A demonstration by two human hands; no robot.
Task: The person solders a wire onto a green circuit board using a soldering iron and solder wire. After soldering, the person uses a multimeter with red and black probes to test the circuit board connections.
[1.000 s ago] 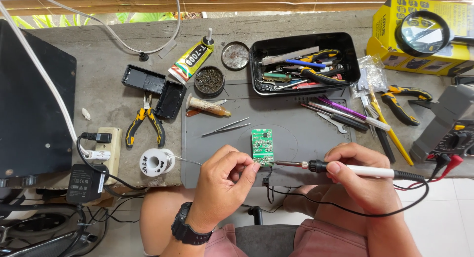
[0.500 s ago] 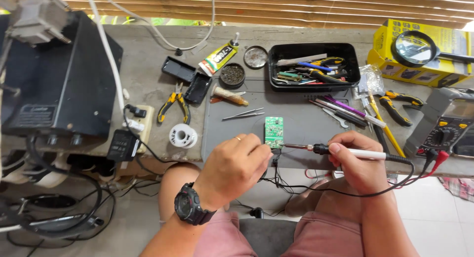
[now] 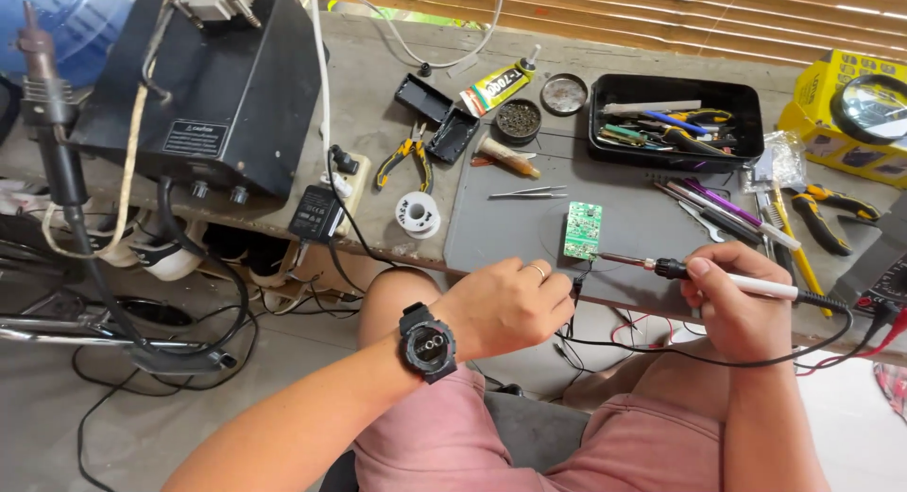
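**Pencil grip on the iron, tip down at the little green board**

Right hand (image 3: 742, 308) is closed around the soldering iron (image 3: 699, 275), held like a pen, tip touching the bottom edge of the green circuit board (image 3: 582, 230). Left hand (image 3: 505, 308) is curled shut just off the board's 7 o'clock corner; it might be pinching solder wire or a lead, but the fingers hide it, so I can't tell.

Biggest to smallest: the black power box (image 3: 213, 86) sits way out at 10 o'clock from the board, the grey work mat (image 3: 510, 237) is under it, the black parts tray (image 3: 675, 123) is at 1 o'clock, the yellow-handled pliers (image 3: 404, 161) at 9–10 o'clock, the solder spool (image 3: 418, 213) at 9, and the tweezers (image 3: 524, 192) at 10–11.

My take: the board looks light, stiff and fragile, and it'll slide on the mat if nudged. Take it by the bare edges, never the components. The iron's cord runs out of frame at 3 o'clock.
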